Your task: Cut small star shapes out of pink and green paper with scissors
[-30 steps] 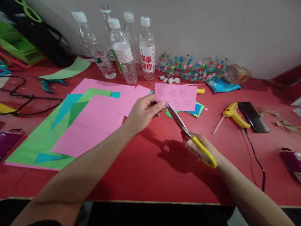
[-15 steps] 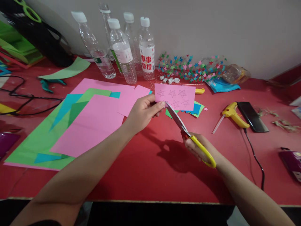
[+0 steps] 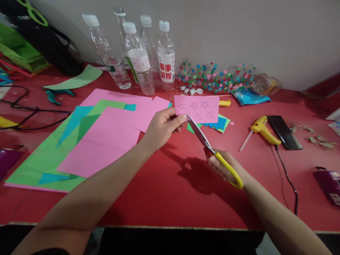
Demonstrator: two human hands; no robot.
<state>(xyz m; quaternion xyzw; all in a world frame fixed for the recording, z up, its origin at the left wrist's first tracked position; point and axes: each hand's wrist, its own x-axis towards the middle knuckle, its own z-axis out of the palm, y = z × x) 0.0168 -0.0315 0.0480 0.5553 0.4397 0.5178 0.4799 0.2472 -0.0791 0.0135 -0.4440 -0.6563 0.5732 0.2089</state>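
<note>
My left hand (image 3: 166, 125) pinches the lower left corner of a pink sheet of paper (image 3: 198, 109), which is held up above the table. Several stars are drawn on it in dark outline. Yellow-handled scissors (image 3: 227, 169) are in my right hand (image 3: 221, 164), closed around the handles. Their blades point up and left, with the tips at the paper's lower edge, close to my left thumb. Whether the blades are parted is hard to see. Behind the pink sheet lie green and blue paper pieces (image 3: 220, 124), partly covered by it.
Coloured sheets (image 3: 106, 138) lie on the red table (image 3: 170, 198) at left. Several plastic bottles (image 3: 166, 56) stand along the wall, beside a star-covered clear bottle (image 3: 216, 78). To the right are a yellow glue gun (image 3: 261, 128), its cord, and a phone (image 3: 284, 131).
The pink sheet's right side has shifted very slightly left and up. Both hands and the scissors stay almost in place.
</note>
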